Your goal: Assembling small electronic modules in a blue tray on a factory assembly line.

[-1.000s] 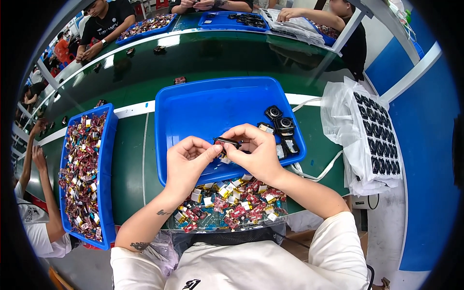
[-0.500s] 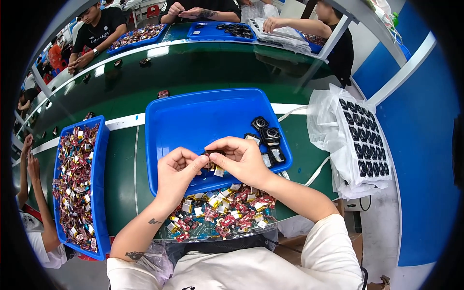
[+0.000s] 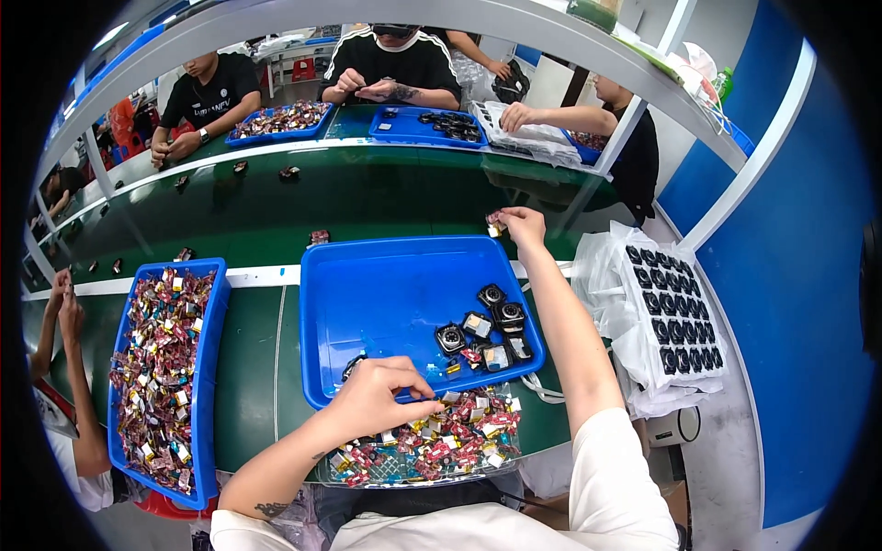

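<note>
My right hand (image 3: 524, 228) reaches over the far edge of the blue tray (image 3: 386, 262). Between its fingertips is a small red circuit board (image 3: 496, 223) with a pale, yellow-edged part on it. My left hand (image 3: 384, 397) is above the tray's near edge, thumb and fingertips drawn together in a pinch beside a heap of red circuit boards (image 3: 469, 427). Anything in that pinch is too small to make out. Partly hidden by the left hand, a black piece (image 3: 354, 366) lies in the tray. Several black watch-like housings (image 3: 508, 317) sit at the tray's right side.
Left stands a long blue bin (image 3: 220, 321) heaped with boards. Right is a white foam tray (image 3: 648, 358) with rows of black housings. Across the green belt (image 3: 386, 197), which carries scattered small assemblies, other people work at blue trays. A metal frame bar (image 3: 717, 207) rises at right.
My hands have parted. The right one has moved to the far side with a circuit board; the left has come down toward the heap. More pieces now lie in the tray, and the view has tilted up.
</note>
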The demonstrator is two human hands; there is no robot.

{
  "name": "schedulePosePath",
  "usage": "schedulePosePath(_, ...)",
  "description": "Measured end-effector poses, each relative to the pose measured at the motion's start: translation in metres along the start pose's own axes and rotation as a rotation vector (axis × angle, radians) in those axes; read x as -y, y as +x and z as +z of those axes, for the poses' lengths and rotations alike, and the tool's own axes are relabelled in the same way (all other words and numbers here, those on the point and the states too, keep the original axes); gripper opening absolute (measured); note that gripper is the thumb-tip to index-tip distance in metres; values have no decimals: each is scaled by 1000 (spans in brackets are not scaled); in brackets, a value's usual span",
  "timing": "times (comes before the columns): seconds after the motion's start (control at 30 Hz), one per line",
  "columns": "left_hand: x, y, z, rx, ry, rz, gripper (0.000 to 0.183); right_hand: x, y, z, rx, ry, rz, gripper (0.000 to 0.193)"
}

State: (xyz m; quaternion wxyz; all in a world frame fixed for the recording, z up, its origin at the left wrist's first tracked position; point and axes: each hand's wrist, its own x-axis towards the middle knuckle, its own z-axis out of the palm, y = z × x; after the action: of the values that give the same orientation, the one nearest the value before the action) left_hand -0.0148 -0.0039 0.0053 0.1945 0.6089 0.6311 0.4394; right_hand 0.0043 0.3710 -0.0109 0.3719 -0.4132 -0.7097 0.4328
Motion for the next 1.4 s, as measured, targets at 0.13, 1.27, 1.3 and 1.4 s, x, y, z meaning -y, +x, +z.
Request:
schedulePosePath(0.13,0,-1,-2,28,66,-18,16,-27,7,3,99,-157,66,18)
schedulePosePath(1.27,-1,10,-14,108,104,-52,21,55,-203,-65,692,-567,-924,16)
schedulePosePath(1.3,-3,9,-15,97,73,-50,21,54,-202,-60,655,-528,-972,15)
schedulePosePath(1.4,-4,10,-13,-25,55,-112,24,56,-202,-53,653,-276,-904,12)
